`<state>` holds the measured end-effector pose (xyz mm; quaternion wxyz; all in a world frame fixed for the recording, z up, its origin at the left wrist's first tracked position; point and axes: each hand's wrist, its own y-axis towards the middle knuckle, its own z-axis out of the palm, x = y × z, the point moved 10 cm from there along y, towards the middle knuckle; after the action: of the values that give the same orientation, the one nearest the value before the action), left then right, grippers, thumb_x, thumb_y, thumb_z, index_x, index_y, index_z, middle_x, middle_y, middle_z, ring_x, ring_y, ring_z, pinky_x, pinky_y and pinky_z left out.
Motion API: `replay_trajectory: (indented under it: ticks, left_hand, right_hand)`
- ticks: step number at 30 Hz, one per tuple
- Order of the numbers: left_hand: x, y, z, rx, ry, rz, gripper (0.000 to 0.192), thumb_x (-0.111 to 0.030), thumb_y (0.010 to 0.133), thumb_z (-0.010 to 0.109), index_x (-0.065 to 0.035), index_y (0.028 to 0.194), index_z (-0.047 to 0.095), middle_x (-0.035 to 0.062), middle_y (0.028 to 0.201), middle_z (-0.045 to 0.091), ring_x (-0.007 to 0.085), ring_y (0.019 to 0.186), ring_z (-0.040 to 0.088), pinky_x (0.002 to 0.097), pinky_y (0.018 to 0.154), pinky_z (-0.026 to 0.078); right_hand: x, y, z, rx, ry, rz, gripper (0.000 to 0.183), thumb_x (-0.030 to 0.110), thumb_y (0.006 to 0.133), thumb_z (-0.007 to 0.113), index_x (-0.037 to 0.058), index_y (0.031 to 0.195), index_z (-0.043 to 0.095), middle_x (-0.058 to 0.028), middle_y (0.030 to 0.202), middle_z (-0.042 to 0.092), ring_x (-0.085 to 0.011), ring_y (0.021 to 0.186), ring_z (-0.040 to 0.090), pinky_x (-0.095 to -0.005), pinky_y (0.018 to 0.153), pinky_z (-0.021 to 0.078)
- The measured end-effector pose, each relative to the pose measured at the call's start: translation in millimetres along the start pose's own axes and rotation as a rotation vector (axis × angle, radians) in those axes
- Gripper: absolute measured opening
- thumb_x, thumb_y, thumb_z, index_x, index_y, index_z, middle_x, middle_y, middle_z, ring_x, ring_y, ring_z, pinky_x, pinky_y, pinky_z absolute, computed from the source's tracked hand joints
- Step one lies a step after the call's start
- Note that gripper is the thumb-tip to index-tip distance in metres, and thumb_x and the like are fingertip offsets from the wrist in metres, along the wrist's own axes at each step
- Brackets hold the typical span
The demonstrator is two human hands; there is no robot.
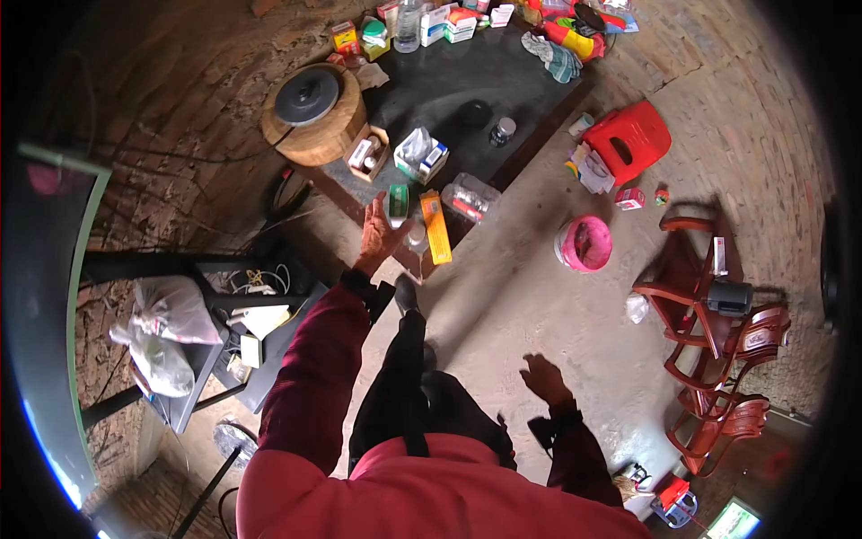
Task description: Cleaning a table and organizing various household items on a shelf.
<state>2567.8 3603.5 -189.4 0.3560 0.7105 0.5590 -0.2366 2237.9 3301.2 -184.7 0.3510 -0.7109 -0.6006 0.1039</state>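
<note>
My left hand (380, 232) reaches over the near corner of a dark table (431, 87), fingers spread, beside a green box (398, 202). Whether it touches that box I cannot tell. A small clear container (416, 236) and an orange-yellow carton (436, 228) lie just right of the hand. Behind them are a clear plastic tray (471, 197), an open white box (421, 156) with packets inside, and a small wooden box (367, 153). My right hand (546, 381) hangs over the floor, fingers slightly bent, holding nothing.
A round wooden block (316, 145) with a dark disc stands at the table's left. On the floor are a pink bucket (586, 243), a red plastic stool (630, 141) and stacked red chairs (700, 316). A shelf (202, 374) with plastic bags stands left.
</note>
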Motion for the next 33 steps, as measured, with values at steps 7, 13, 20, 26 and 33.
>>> replay_trajectory:
  ticks: [7, 13, 20, 26, 33]
  left_hand:
    - [36.0, 23.7, -8.6, 0.006, -0.104, -0.299, 0.051, -0.025, 0.072, 0.069, 0.0010, 0.112, 0.050, 0.0184, 0.081, 0.062, 0.0277, 0.074, 0.063, 0.0324, 0.068, 0.050]
    - [-38.7, 52.9, -78.1, 0.281, -0.212, -0.214, 0.040, -0.015, 0.070, 0.068, 0.0008, 0.105, 0.055, 0.0153, 0.076, 0.063, 0.0254, 0.073, 0.064, 0.0326, 0.063, 0.049]
    - [-149.4, 69.4, -68.0, 0.516, -0.397, 0.197, 0.061, -0.001, 0.062, 0.071, -0.0043, 0.119, 0.048, 0.0175, 0.122, 0.043, 0.0351, 0.111, 0.047, 0.0379, 0.089, 0.044]
    - [-87.8, 105.5, -84.6, 0.121, -0.222, -0.075, 0.078, -0.015, 0.054, 0.083, -0.0014, 0.121, 0.044, 0.0174, 0.116, 0.046, 0.0331, 0.108, 0.048, 0.0396, 0.092, 0.042]
    - [55.9, 86.9, -38.6, -0.122, 0.304, -0.380, 0.106, -0.014, 0.048, 0.085, -0.0051, 0.134, 0.024, 0.0196, 0.125, 0.037, 0.0346, 0.113, 0.042, 0.0406, 0.094, 0.040]
  right_hand:
    - [-18.7, 9.2, -18.6, 0.176, 0.031, 0.157, 0.036, 0.024, 0.078, 0.062, 0.0056, 0.108, 0.053, -0.0183, 0.099, 0.058, -0.0352, 0.093, 0.057, -0.0432, 0.078, 0.0474]
    - [88.2, 91.7, -159.2, -0.232, 0.084, -0.244, 0.033, 0.016, 0.080, 0.061, 0.0007, 0.108, 0.051, -0.0188, 0.097, 0.057, -0.0347, 0.086, 0.058, -0.0436, 0.072, 0.0481]
    - [312.1, 140.5, -298.4, -0.299, 0.136, -1.031, 0.071, 0.009, 0.066, 0.072, 0.0046, 0.128, 0.037, -0.0183, 0.120, 0.046, -0.0326, 0.108, 0.049, -0.0403, 0.092, 0.0406]
    - [291.4, 209.2, -335.3, -0.258, 0.212, -1.115, 0.050, 0.012, 0.069, 0.072, -0.0015, 0.111, 0.048, -0.0182, 0.097, 0.058, -0.0326, 0.087, 0.059, -0.0382, 0.074, 0.0496]
    - [226.8, 350.4, -415.3, -0.369, 0.209, -0.895, 0.050, 0.018, 0.073, 0.072, -0.0009, 0.111, 0.047, -0.0190, 0.097, 0.058, -0.0336, 0.088, 0.059, -0.0387, 0.074, 0.0478]
